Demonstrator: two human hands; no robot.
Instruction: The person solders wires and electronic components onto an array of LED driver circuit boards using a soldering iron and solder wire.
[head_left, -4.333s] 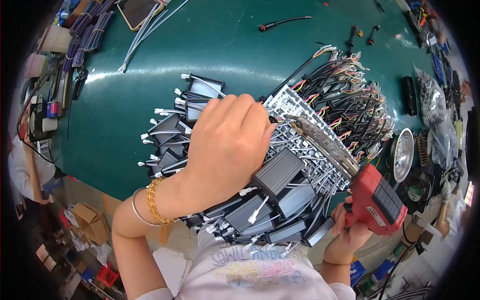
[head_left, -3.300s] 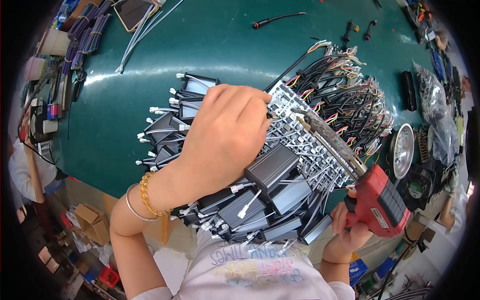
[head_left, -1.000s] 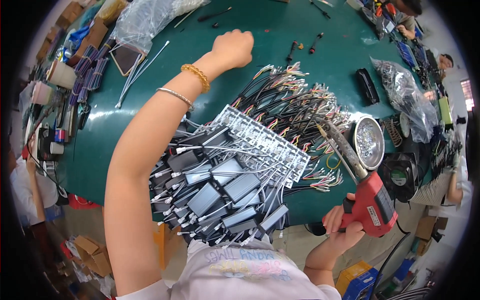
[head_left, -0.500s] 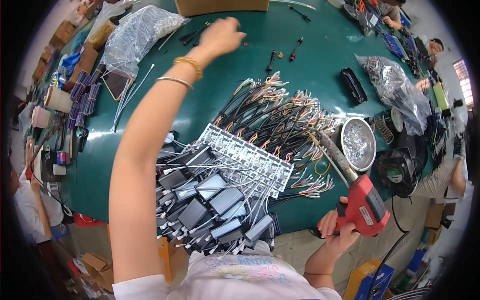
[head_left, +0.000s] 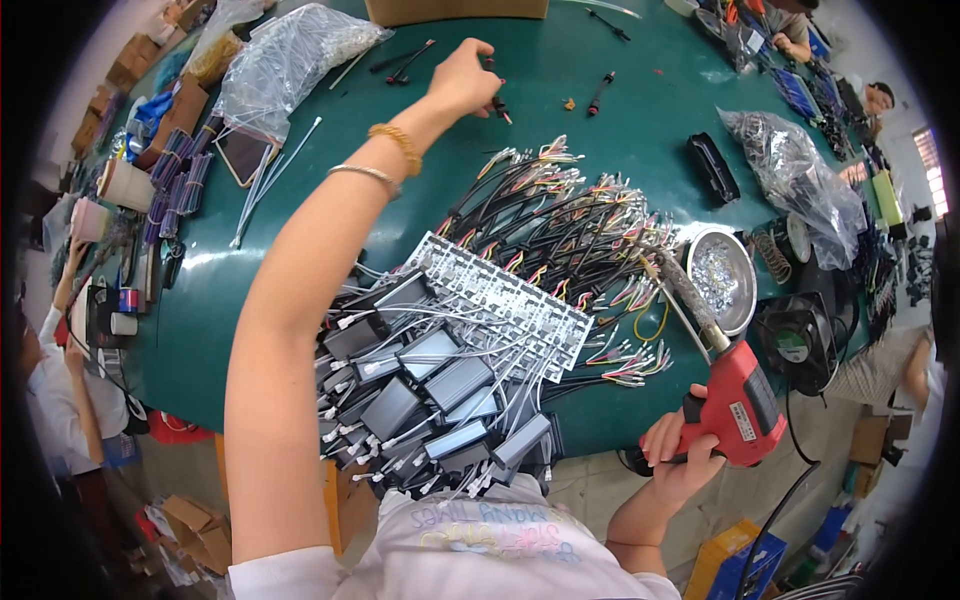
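- Connector [head_left: 502,111], slim and black with touches of red, sits in your left hand [head_left: 466,80] above the far part of the green bench [head_left: 205,345]; your fingers curl closely round it and hide its middle.
- Your right hand [head_left: 680,450] wraps the handle of a soldering gun [head_left: 737,412], fingers closed, near the bench's front edge.
- The gun has a glossy red body, a ribbed black panel, a pale label, and a long metal barrel, crusted and dull toward the tip.
- That tip points up and left over the black cables [head_left: 560,235], just beside the metal bowl [head_left: 742,308]; you cannot tell whether it touches them.
- Between your arms lies a white circuit board panel [head_left: 510,310], tilted down to the right, grey housings [head_left: 388,410] heaped along its near side.
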